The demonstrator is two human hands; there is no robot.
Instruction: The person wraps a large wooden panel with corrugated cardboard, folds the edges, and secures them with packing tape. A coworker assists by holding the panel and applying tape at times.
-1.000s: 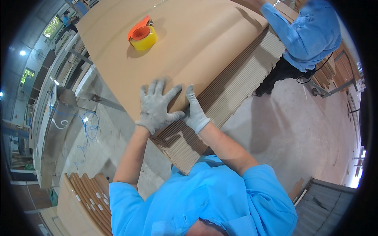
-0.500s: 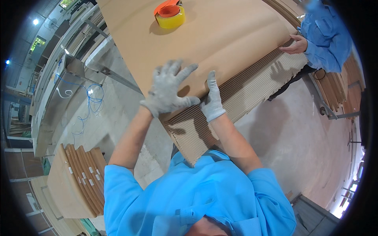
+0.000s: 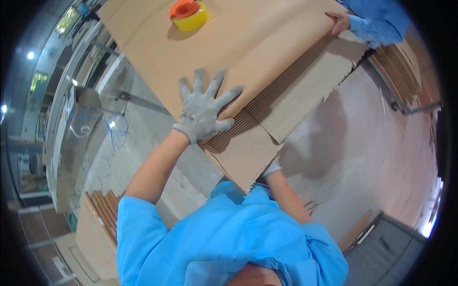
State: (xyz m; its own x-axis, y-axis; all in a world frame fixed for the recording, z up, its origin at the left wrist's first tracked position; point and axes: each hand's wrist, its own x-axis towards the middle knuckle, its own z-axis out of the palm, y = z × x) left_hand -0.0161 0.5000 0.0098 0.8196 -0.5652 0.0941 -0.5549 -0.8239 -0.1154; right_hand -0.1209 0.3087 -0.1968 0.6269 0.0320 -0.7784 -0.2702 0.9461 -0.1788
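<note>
My left hand (image 3: 202, 108), in a grey work glove, lies flat with fingers spread on a large brown cardboard sheet (image 3: 152, 62). Its palm is close to the folded near edge of that sheet. Ribbed corrugated cardboard (image 3: 310, 90) reaches out from under the fold, with a ragged outer edge and a seam or cut across it. My gloved right hand (image 3: 273, 168) is at the near outer edge of the corrugated part; the cardboard hides its fingers. On the sheet's far part stands a yellow tape roll (image 3: 194, 21) with an orange piece.
A co-worker's hand (image 3: 338, 23) rests at the sheet's far right edge, below a blue sleeve (image 3: 374, 31). Stacked brown panels (image 3: 98, 224) stand at the lower left, more boards (image 3: 393, 71) on the right. A blue hose (image 3: 117, 128) lies on the floor at left.
My right hand has left the fold and dropped below the corrugated edge. My left hand has flattened onto the sheet. The co-worker's hand has come onto the sheet's edge.
</note>
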